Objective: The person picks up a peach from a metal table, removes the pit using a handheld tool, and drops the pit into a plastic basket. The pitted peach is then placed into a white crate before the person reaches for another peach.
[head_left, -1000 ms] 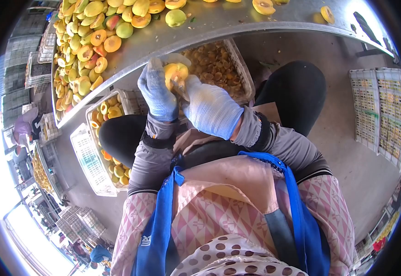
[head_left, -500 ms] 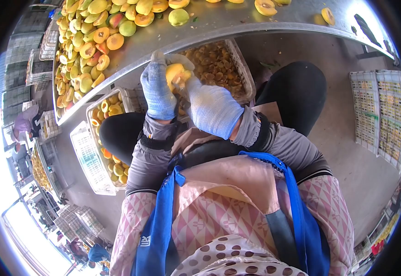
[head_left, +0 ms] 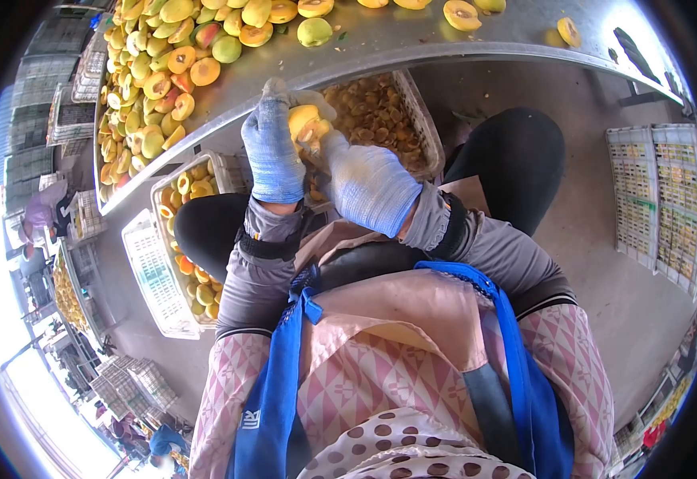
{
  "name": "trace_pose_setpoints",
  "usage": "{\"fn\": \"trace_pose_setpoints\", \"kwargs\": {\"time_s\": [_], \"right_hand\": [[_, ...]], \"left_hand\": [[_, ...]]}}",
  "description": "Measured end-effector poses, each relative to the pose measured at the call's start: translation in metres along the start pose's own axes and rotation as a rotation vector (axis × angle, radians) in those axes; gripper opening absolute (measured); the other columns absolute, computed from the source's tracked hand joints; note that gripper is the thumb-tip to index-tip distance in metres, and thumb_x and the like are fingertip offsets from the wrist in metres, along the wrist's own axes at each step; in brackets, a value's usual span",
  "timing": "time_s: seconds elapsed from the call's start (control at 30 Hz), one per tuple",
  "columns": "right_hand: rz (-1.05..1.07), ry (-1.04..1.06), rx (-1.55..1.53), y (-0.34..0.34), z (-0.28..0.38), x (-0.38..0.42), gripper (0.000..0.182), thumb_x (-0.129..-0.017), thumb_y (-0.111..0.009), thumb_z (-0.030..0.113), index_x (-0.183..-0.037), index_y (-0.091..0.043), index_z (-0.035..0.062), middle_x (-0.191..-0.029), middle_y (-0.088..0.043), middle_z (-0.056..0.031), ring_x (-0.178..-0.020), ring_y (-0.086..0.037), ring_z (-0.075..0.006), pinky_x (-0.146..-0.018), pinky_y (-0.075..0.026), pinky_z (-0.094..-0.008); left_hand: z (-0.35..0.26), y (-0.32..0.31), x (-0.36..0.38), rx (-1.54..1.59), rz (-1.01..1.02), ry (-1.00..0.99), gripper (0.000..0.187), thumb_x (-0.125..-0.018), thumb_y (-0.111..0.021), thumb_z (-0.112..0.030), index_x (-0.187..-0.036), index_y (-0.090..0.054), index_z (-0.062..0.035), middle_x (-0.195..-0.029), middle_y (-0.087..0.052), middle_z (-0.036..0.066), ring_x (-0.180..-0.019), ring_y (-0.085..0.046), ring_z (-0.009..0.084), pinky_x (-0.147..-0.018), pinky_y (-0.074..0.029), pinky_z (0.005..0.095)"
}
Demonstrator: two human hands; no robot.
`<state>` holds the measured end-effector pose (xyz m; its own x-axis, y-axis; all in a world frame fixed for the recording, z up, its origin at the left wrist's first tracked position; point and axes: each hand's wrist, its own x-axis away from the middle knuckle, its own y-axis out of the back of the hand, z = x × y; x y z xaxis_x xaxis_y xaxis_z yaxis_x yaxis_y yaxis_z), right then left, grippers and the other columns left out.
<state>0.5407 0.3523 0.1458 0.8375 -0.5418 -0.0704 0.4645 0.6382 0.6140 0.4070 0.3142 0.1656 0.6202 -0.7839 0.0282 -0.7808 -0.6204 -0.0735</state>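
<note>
In front of my body, above the gap between table and lap, I hold a yellow peach with its cut flesh partly showing. My left hand, in a pale blue knit glove, is closed around the peach from the left. My right hand, gloved alike, is closed and presses against the peach's right side. Its fingertips are hidden, so whether it also grips a small tool does not show. Below the hands is a crate of brown peach pits or scraps.
A metal table with a raised edge carries a heap of halved peaches. A white crate of peach halves stands at my left knee. Stacked crates stand on the floor at right. Other people work at far left.
Both hands stay together at the peach and have shifted very slightly upward. The peach has turned a little between them.
</note>
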Motion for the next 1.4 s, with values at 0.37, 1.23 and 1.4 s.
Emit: {"fn": "trace_pose_setpoints", "kwargs": {"time_s": [0.37,1.23,1.4], "right_hand": [[-0.038,-0.014,-0.046,-0.008,-0.006,0.001,0.037,-0.08,-0.066,0.013,-0.11,-0.051,-0.0035,-0.076,-0.064,-0.0233,-0.07,-0.065,-0.0428,-0.06,-0.052,-0.0485],[0.064,0.081,-0.201,-0.001,-0.018,0.0,0.027,-0.083,-0.065,0.012,-0.104,-0.057,-0.002,-0.091,-0.063,-0.0241,-0.078,-0.066,-0.0411,-0.063,-0.054,-0.0445],[0.038,0.244,-0.221,-0.003,-0.023,-0.003,0.025,-0.083,-0.065,0.013,-0.102,-0.06,-0.0029,-0.086,-0.063,-0.0234,-0.077,-0.066,-0.0397,-0.063,-0.054,-0.043]], "left_hand": [[-0.003,-0.007,0.001,-0.04,-0.027,-0.059,0.053,-0.103,-0.044,-0.038,-0.081,-0.068,0.0041,-0.072,-0.067,0.011,-0.064,-0.061,0.0147,-0.06,-0.048,0.0249],[0.0,0.007,-0.002,-0.068,0.182,0.066,0.064,-0.103,-0.036,-0.048,-0.084,-0.067,0.0036,-0.075,-0.068,0.012,-0.068,-0.064,0.0176,-0.065,-0.051,0.0275],[0.004,0.016,-0.011,-0.059,0.288,0.119,0.068,-0.101,-0.036,-0.056,-0.09,-0.067,0.0038,-0.077,-0.068,0.012,-0.069,-0.065,0.0198,-0.068,-0.053,0.0299]]}}
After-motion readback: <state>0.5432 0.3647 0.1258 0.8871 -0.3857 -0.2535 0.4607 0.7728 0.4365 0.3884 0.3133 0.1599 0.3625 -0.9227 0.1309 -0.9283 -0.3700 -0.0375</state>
